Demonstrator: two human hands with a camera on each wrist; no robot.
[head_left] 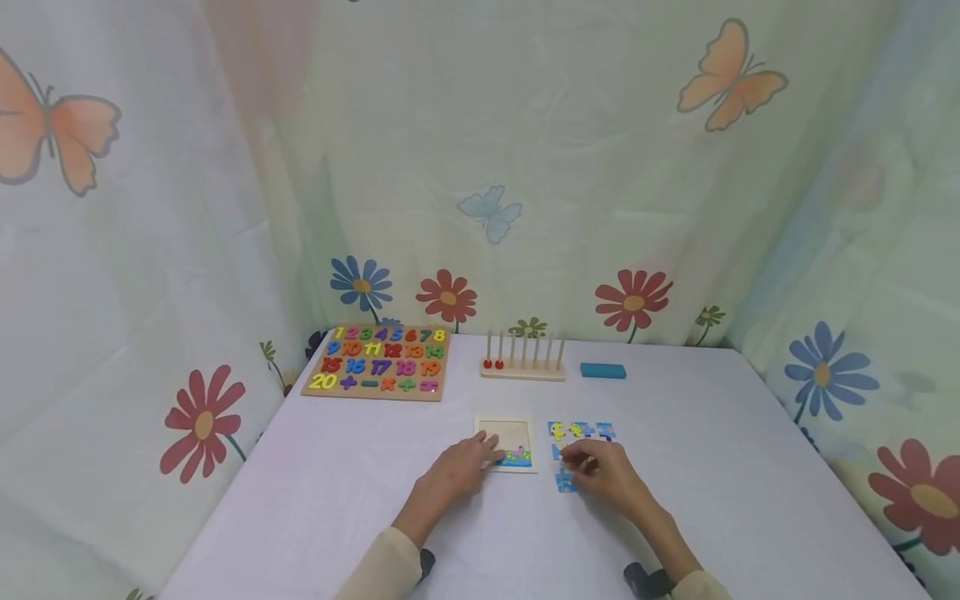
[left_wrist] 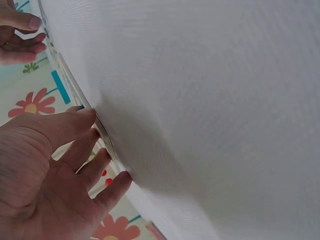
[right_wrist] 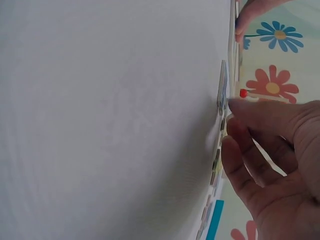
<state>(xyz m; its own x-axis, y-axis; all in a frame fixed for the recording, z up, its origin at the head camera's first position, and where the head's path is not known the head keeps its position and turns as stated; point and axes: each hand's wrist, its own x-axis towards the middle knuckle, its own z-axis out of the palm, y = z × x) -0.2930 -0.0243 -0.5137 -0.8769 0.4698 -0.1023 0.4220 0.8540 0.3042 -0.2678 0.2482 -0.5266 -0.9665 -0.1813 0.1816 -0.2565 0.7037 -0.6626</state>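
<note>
A small square wooden puzzle tray [head_left: 512, 431] lies on the table, a strip of colourful picture in its lower part. My left hand [head_left: 462, 464] rests at its left side, fingers [left_wrist: 95, 172] extended and touching its edge. To the right of the tray are several flat jigsaw pieces [head_left: 566, 483], mostly blue with some yellow. Over them is my right hand [head_left: 603, 473], its fingers bent and the thumb [right_wrist: 250, 111] apart from them. The fingertips are right at the pieces, and the hand hides part of the group. No piece shows lifted between them.
A board of coloured numbers [head_left: 375, 362] lies at the back left. Behind the tray stands a wooden peg rack [head_left: 522, 374] with red beads on two pegs. A teal block [head_left: 603, 371] lies right of the rack. Flower-print curtains [head_left: 555, 167] surround the white-covered table [head_left: 360, 450].
</note>
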